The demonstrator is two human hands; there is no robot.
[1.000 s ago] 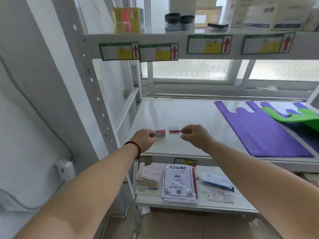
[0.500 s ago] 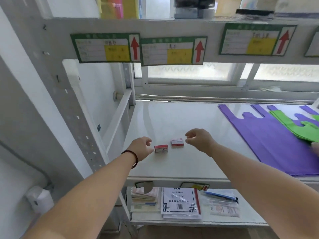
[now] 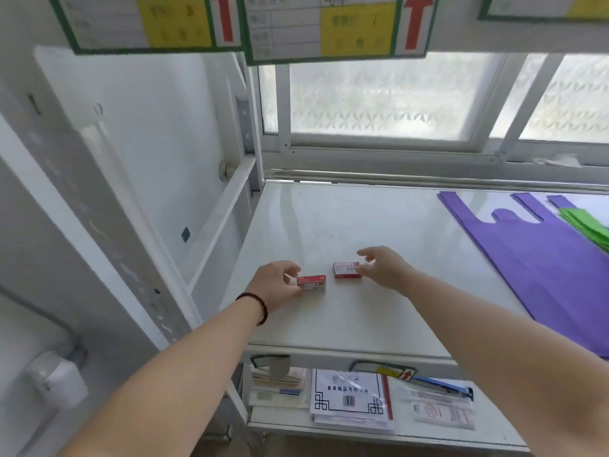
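White shelf (image 3: 362, 222) below a frosted window (image 3: 379, 97). At frame centre the left hand (image 3: 276, 285) pinches the left red box (image 3: 313, 282) by its end. The right hand (image 3: 385, 268), fingers spread and relaxed, grasps nothing beside the right red box (image 3: 345, 270).

Shelf (image 3: 362, 225) holds left box (image 3: 312, 282), right box (image 3: 346, 269), purple bags (image 3: 534, 258), green bags (image 3: 586, 225)

The left hand (image 3: 275, 286) pinches the near end of a red box (image 3: 313, 282) in curled fingers. The right hand (image 3: 385, 268) is spread, thumb tip touching a second box (image 3: 345, 270), other fingers just beyond it.
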